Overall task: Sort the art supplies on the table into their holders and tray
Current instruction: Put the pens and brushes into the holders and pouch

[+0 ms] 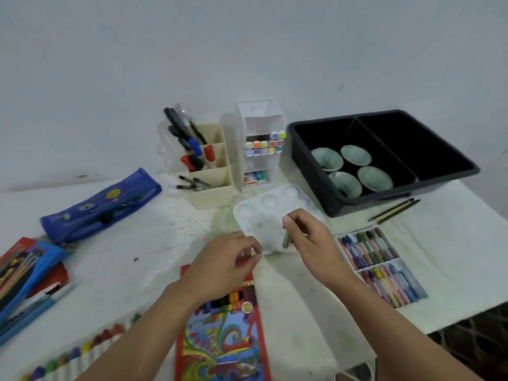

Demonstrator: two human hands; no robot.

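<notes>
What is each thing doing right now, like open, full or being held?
Right hand: pinching a green pastel stick.
Left hand: fingers curled; hold unclear.
Pastel tray: uncovered, filled with pastels.
Black bin: open, four bowls inside.
Beige pen holder: upright, markers standing in it.
Coloured pencil box: pencil tips showing.

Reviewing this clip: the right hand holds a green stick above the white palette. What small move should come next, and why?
Likely carry the green stick, pinched in the right hand, rightward to the open pastel tray and lay it in. It resembles the sticks stored there, and that tray lies just right of the white palette.
</notes>
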